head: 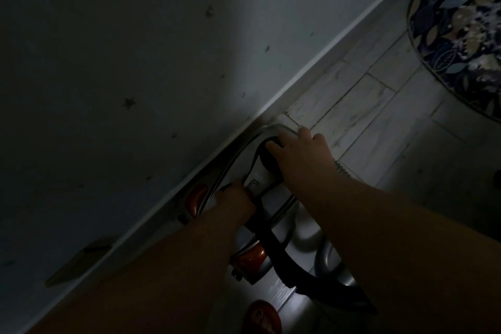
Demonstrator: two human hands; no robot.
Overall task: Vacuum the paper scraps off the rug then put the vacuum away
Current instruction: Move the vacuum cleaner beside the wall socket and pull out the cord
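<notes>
The vacuum is standing on the floor against the wall, in dim light. The right hand is closing its grip over the top of the handle, and the left hand is clamping it lower down. The rug is lying well apart.

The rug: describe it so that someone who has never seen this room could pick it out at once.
Follow the white baseboard along the star-dotted wall to the picture's upper right. There, on the pale tiled floor, lies the rug: round, dark blue with a leaf and flower pattern, the only patterned thing there.
</notes>
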